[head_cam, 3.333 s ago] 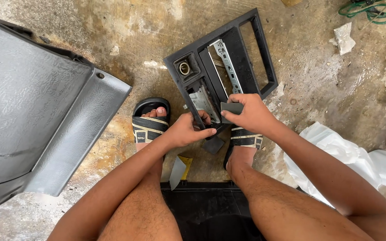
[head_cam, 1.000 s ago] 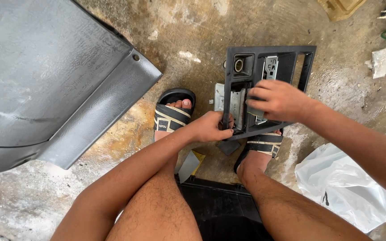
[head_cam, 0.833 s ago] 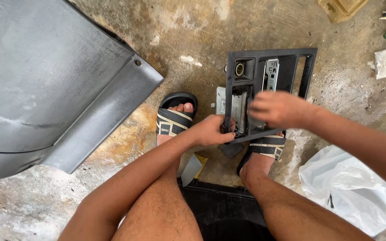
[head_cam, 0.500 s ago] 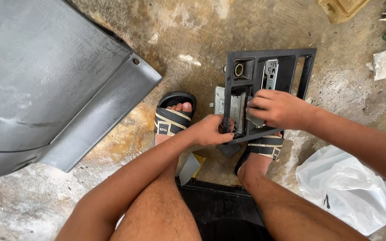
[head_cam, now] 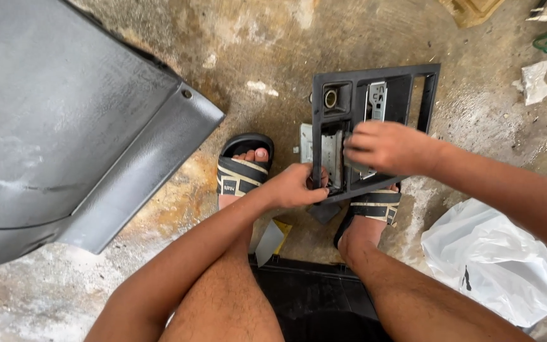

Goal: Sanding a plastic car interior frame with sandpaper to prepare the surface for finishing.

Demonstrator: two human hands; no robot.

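The black plastic frame (head_cam: 375,126) sits tilted on the concrete floor, its near edge over the sandals. It has several rectangular openings, a round socket in the upper left corner, and a perforated silvery metal bracket (head_cam: 376,101) standing inside the middle opening.

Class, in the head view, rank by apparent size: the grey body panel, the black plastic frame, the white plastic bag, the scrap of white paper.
1. grey body panel
2. white plastic bag, partly cut off by the picture edge
3. black plastic frame, close to the bag, so unsure
4. scrap of white paper
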